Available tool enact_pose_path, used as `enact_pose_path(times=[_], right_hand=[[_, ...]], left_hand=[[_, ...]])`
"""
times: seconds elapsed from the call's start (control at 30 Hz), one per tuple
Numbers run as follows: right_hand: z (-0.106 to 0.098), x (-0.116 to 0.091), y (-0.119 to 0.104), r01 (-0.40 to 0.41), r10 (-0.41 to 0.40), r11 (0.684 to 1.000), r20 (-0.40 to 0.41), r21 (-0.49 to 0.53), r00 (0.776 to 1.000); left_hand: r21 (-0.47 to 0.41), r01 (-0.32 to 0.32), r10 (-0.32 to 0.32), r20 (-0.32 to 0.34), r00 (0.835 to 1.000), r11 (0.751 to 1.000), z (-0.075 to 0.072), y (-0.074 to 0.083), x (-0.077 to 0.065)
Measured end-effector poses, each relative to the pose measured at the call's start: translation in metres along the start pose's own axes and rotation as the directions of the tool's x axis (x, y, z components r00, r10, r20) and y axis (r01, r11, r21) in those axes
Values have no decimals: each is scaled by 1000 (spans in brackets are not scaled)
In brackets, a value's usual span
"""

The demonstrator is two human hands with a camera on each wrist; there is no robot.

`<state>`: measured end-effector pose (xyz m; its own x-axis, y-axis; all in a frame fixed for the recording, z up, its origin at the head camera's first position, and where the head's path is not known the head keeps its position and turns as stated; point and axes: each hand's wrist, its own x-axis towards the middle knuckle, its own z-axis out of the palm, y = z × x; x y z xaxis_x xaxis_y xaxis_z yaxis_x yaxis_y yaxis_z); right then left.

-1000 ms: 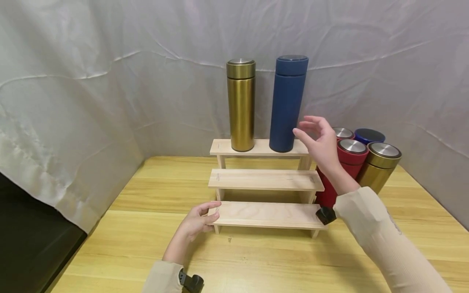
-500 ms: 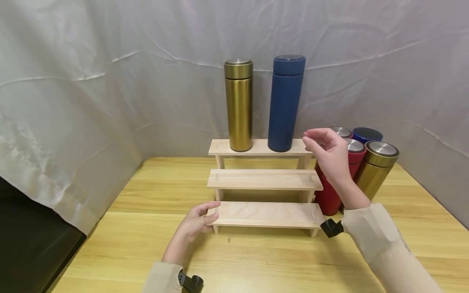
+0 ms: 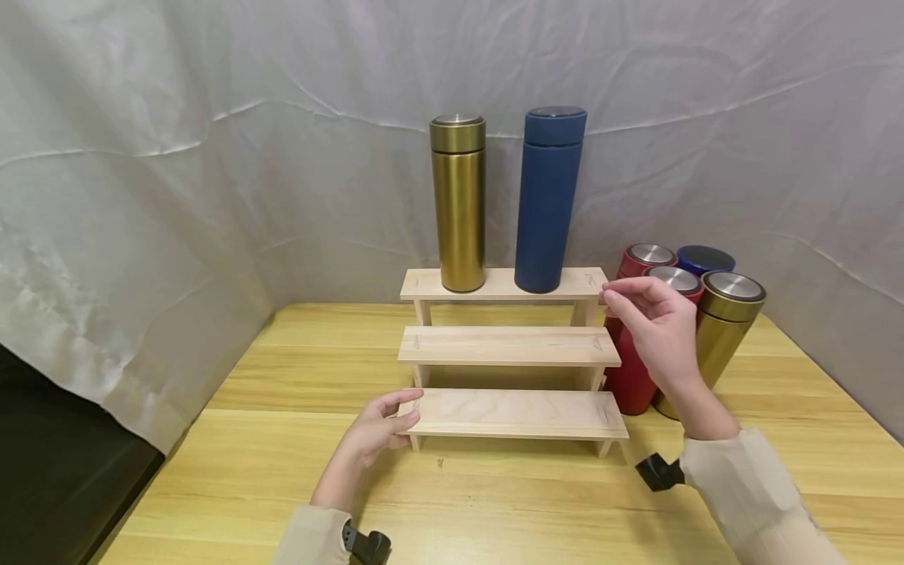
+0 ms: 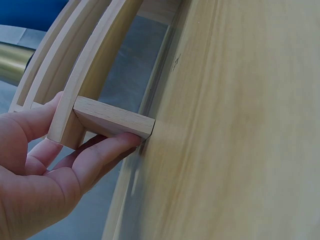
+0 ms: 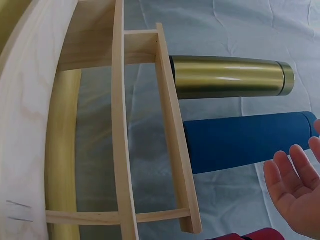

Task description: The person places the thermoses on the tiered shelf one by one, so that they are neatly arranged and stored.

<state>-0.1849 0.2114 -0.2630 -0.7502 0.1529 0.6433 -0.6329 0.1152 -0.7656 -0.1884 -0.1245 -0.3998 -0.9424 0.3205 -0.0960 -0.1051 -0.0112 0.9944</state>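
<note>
Fingers of the left hand (image 3: pixel 377 428) grip the stand (image 3: pixel 512 412); those of the right hand (image 3: pixel 660 333) curve loosely, empty, near lidded red flasks (image 3: pixel 631 380), contents hidden.

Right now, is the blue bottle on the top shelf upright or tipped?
Upright: the blue bottle stands on the top shelf, lid uppermost.

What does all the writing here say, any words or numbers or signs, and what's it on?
There are no words, numbers or signs I can read.
Shelf: thin marks near the board ends, no clear letters.
Bottles: no writing shows on the parts we can see.
</note>
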Motion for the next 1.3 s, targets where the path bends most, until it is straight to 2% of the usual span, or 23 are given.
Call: enact_pose_path(times=[0.13,0.27,0.5,0.7,1.0,1.3], right_hand=[[-5,-7,-1,-20,19,999,-15,-47,1000],[-10,-13,0,-16,16,1000,-11,-24,1000],[-21,-22,2,56,-60,994,48,92,997],[-36,-29,11,102,-107,991,59,91,992],[-58,-32,14,89,-87,988,-25,126,996],[-75,-33,16,97,-75,977,-119,190,990]], left_hand=[[7,2,-2,-6,1000,1000,0,0,0],[15,0,0,-8,1000,1000,0,0,0],[14,-2,2,-6,1000,1000,-1,-1,0],[7,-5,5,4,1000,1000,-1,-1,-1],[6,-8,8,6,1000,1000,-1,-1,-1],[-4,-14,14,8,1000,1000,0,-2,-1]])
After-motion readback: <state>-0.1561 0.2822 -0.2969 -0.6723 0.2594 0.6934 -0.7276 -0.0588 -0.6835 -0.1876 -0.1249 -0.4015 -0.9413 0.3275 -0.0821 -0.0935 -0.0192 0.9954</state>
